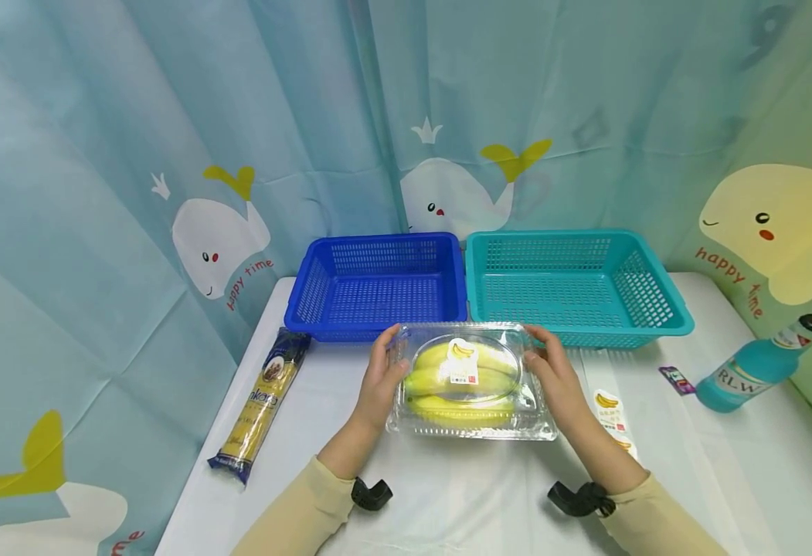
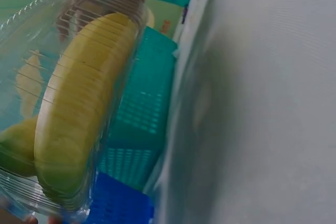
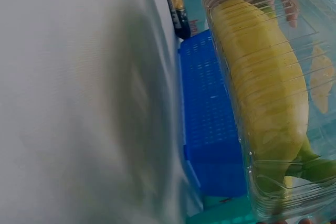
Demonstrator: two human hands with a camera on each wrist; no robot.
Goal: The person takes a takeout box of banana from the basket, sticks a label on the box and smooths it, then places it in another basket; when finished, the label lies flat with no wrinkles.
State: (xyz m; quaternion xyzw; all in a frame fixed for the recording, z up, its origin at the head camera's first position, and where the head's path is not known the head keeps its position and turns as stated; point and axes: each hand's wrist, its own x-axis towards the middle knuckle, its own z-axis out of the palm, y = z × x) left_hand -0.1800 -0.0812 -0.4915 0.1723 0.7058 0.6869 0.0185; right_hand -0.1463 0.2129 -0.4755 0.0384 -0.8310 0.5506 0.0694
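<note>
A clear plastic clamshell box (image 1: 470,421) with yellow-green bananas (image 1: 440,382) inside is held up above the table, in front of two baskets. My left hand (image 1: 380,378) grips its left end, thumb on top. On the right end, my right hand (image 1: 555,378) grips it the same way. A white banana sticker (image 1: 463,361) is on the lid. Both wrist views show the bananas (image 2: 84,98) through the ribbed side of the box, with a gap over the white table. The fingers under the box are mostly hidden.
Behind the box stand a blue basket (image 1: 294,316) and a teal basket (image 1: 680,320). A spaghetti packet (image 1: 259,409) lies at the left. Banana stickers on a strip (image 1: 609,409), a small purple packet (image 1: 677,380) and a blue bottle (image 1: 746,374) are at the right. A whale-print curtain (image 1: 350,116) hangs behind.
</note>
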